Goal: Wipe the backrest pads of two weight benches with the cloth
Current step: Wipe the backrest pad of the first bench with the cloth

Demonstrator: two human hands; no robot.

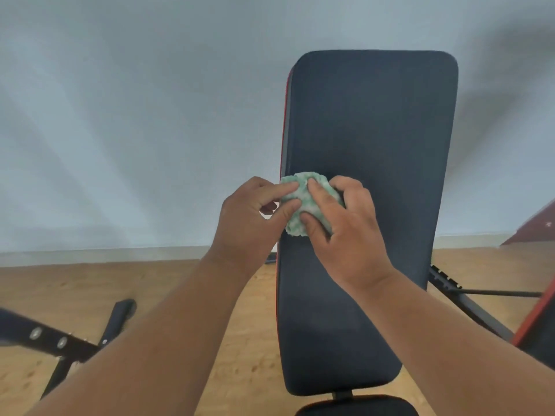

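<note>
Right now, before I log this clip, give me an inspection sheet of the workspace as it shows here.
Surface: dark backrest pad, inclined toward a pale wall; red trim down its left edge.
Job's things: green-and-white cloth, bunched, against the pad's left side about halfway up.
Clutter: nothing seen on the pad besides the cloth.
Grippers: left hand pinches the cloth's left edge; right hand presses it from the right.
Cables: nothing seen.
Surroundings: wooden floor; black metal frame with bolts at lower left; part of a red-edged bench and its frame at right; a seat pad edge below.
</note>
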